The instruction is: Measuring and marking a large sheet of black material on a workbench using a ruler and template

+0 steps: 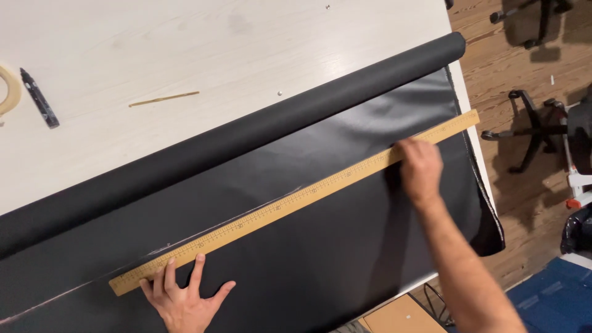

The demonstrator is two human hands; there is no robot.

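Hands (two: left (pixel 182 300), right (pixel 421 169)) press one wooden ruler (pixel 295 201) onto black fabric (pixel 320 259).

Bare hands (pixel 185 299) and forearms, no sleeves

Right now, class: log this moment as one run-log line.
left hand: pressing wooden ruler | right hand: pressing ruler's far part | ruler: across black sheet

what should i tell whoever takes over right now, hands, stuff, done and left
Left hand: flat on the black sheet, fingertips on the ruler near its low end.
Right hand: pressing the ruler near its far end.
Ruler lies slantwise across the sheet, part unrolled from the roll.
Marker and tape lie untouched at the table's left.
Done: ruler set. Left: no fresh line or cut shows along it.
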